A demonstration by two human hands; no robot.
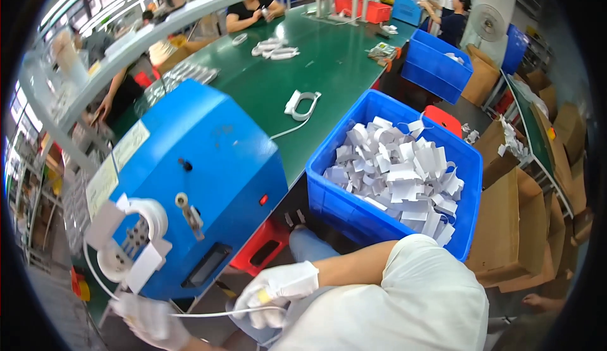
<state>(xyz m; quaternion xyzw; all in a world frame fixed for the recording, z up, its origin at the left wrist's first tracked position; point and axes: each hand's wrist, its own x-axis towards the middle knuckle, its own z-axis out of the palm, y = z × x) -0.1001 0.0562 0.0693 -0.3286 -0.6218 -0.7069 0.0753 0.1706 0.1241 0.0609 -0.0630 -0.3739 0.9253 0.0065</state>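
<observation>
A thin white cable (pixel 208 314) stretches between my two hands at the lower edge. My left hand (pixel 147 320), in a white glove, is closed on it below the blue machine (pixel 208 129). From there the cable curves up to a white cable coil (pixel 150 218) with white card pieces around it, at the machine's front. My right hand (pixel 278 291), also gloved, grips the cable farther right, near my lap; some of its fingers are hidden. A small metal lever (pixel 190 215) sticks out of the machine beside the coil.
A blue bin (pixel 316 186) full of folded white card pieces (pixel 404 174) stands to the right. Another coiled cable (pixel 303 105) lies on the green table (pixel 253 92), with more coils (pixel 275 49) farther back. Cardboard boxes (pixel 515 231) stand at right. Other people work beyond the table.
</observation>
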